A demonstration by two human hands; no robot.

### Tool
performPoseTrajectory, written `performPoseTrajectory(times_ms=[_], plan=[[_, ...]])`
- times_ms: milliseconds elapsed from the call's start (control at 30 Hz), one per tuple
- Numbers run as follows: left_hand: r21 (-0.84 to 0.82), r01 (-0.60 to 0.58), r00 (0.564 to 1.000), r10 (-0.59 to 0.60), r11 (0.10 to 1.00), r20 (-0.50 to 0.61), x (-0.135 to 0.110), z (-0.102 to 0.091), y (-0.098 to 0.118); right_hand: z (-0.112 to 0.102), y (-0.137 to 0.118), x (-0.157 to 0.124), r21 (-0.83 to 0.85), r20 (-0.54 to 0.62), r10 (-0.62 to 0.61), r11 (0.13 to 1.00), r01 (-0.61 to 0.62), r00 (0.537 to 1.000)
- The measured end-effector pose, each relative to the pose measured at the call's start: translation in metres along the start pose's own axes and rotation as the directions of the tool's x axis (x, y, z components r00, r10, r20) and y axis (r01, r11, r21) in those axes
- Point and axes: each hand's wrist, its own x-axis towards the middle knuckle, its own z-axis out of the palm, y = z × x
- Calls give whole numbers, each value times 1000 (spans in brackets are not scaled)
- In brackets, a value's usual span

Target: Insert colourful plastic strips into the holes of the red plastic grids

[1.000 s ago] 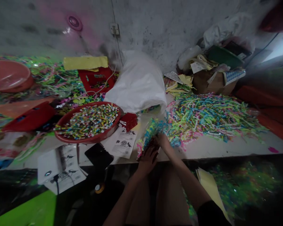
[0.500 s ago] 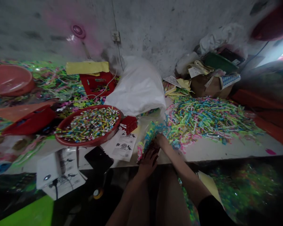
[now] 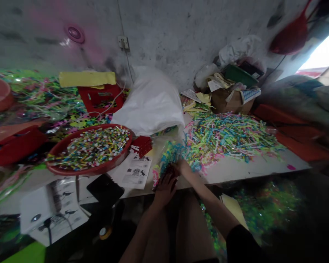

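Note:
My left hand [image 3: 164,186] and my right hand [image 3: 182,166] meet at the front edge of the white table [image 3: 235,168]. Both are closed round a clear bag of small colourful plastic toys [image 3: 167,155], which is tilted up from the edge. The fingers are dim and partly hidden by the bag. Just right of the bag spreads a big loose heap of the same colourful toys [image 3: 227,133]. A red bowl [image 3: 79,168] heaped with colourful pieces with white ends stands to the left.
A white plastic sack [image 3: 150,104] lies behind the bag. Printed paper cards [image 3: 134,170], a black phone [image 3: 104,186] and a small red packet [image 3: 141,144] lie near the bowl. A cardboard box with clutter [image 3: 230,100] stands at the back right. More toys litter the floor [image 3: 263,204].
The view has swung to the right, so everything has slid left in the picture. My hands stay on the bag at the table's edge, shifting only slightly.

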Motion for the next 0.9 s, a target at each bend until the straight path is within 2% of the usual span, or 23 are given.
performPoseTrajectory(times_ms=[67, 133, 200, 233, 300, 333, 400, 467, 533, 667, 700, 767, 833, 900], plan=[[1, -12, 1000, 12, 1000, 6, 1, 0, -1, -12, 7, -18, -107, 55, 73, 992, -67, 996], [2, -19, 1000, 19, 1000, 18, 2, 0, -1, -32, 17, -36, -257, 16, 149, 956, -140, 989], [7, -21, 999, 20, 1000, 29, 2, 0, -1, -58, 30, -52, -378, -165, 185, 896, -235, 969], [12, -18, 999, 17, 1000, 31, 2, 1, -1, -71, 38, -59, -397, -272, 196, 869, -295, 942], [19, -14, 999, 13, 1000, 30, 2, 1, -1, -92, 56, -69, -362, -419, 271, 825, -433, 866], [21, -11, 1000, 10, 1000, 27, 2, 1, 0, -99, 65, -73, -308, -441, 332, 817, -488, 834], [23, -6, 1000, 5, 1000, 20, 2, 0, 0, -105, 80, -76, -162, -386, 447, 828, -536, 807], [24, -4, 1000, 4, 1000, 13, 2, 0, 1, -104, 90, -75, -31, -285, 497, 850, -526, 820], [25, -4, 1000, 3, 1000, 12, 2, 0, 1, -102, 93, -72, 35, -234, 492, 866, -498, 839], [27, -5, 1000, 5, 1000, 21, 2, 1, 1, -112, 78, -66, 54, -247, 445, 893, -446, 861], [30, -4, 1000, 3, 1000, 22, 2, 1, 0, -118, 71, -65, -3, -274, 404, 907, -421, 873], [34, -7, 1000, 6, 999, 28, 2, 1, 0, -130, 52, -64, -235, -341, 281, 898, -371, 897], [31, -16, 999, 14, 999, 40, 2, 0, 0, -141, 30, -64, -504, -382, 151, 793, -342, 912], [24, -23, 999, 22, 999, 50, 2, -1, 0, -150, 10, -64, -655, -385, 56, 686, -316, 921]])
